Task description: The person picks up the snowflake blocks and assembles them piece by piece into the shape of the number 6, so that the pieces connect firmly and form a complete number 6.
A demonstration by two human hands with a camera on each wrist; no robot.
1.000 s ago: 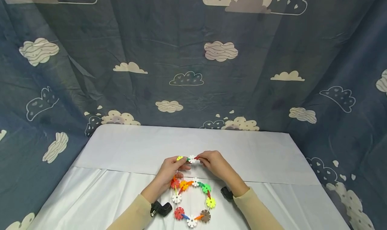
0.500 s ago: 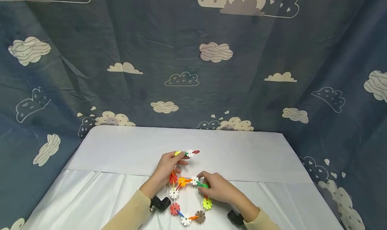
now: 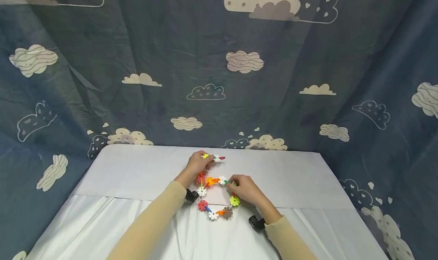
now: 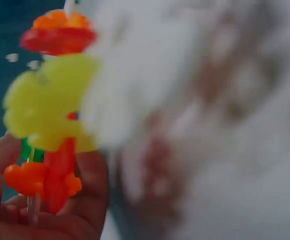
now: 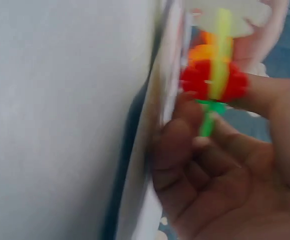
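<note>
A ring of linked, notched plastic discs (image 3: 202,205) in several colours lies between my hands over the white cloth, with a short tail running off its upper left. My left hand (image 3: 194,168) holds this tail beside a yellow disc (image 3: 205,156); a white disc (image 3: 217,158) and a red disc (image 3: 222,158) stick out past the fingertips. At the upper right of the ring, my right hand (image 3: 247,189) pinches the chain by a green disc, which its fingers mostly hide. The left wrist view is blurred, with another yellow disc (image 4: 50,102) close to the camera.
White cloth (image 3: 137,214) covers the table, with a fold seam running across it. A dark blue curtain (image 3: 280,111) printed with clouds hangs behind and at the sides. Dark wrist cameras (image 3: 256,222) sit at both wrists.
My right hand has left the red end disc and come down to hold the ring's green part. Then both hands and the whole chain have moved forward, away from the body.
</note>
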